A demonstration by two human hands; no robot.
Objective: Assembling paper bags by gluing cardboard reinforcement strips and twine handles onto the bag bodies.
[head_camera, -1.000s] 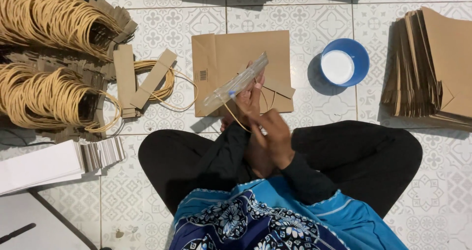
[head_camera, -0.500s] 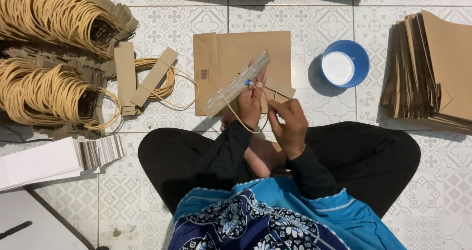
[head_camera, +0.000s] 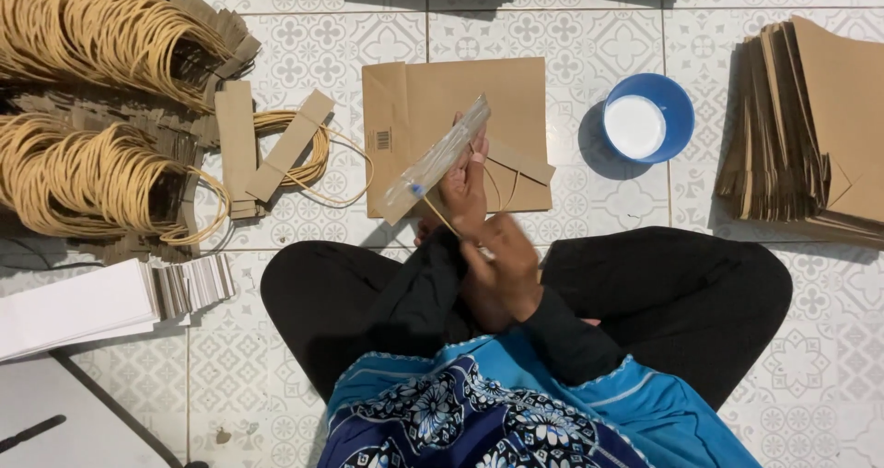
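I sit cross-legged on a tiled floor. My left hand is raised over a flat brown paper bag and grips a long strip with a clear shiny cover, tilted up to the right. A tan twine loop hangs from the strip beside my fingers. My right hand is just below it, near my left wrist, with curled fingers. It is blurred, and what it holds does not show.
A blue bowl of white paste stands right of the bag. Brown bags are stacked at the right edge. Heaps of twine handles on card strips fill the left side, beside loose strips and white sheets.
My right hand swung up and to the right, then dropped back beneath my left hand. The strip in my left hand has hardly moved.
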